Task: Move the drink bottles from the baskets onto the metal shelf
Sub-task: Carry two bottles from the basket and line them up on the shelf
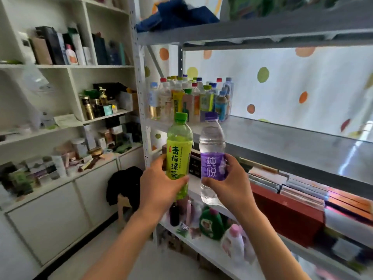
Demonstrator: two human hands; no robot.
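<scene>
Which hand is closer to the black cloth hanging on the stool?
Left. The left hand, gripping the green tea bottle, is just right of the black cloth. The right hand, holding the water bottle, is farther right, beyond the left hand.

The grey metal shelf point(282, 142) fills the right side, with several tiers. On the middle tier there's a tight cluster of drink bottles point(189, 98) standing upright at the far left end — caps in red, blue, green and yellow. The rest of that board is bare metal. The tier below holds flat boxes point(292, 190) in red and pinkish tones, packed side by side. The lowest white board carries a green jug point(211, 223) and a pink-capped bottle point(234, 239) — kinda blurry.
</scene>
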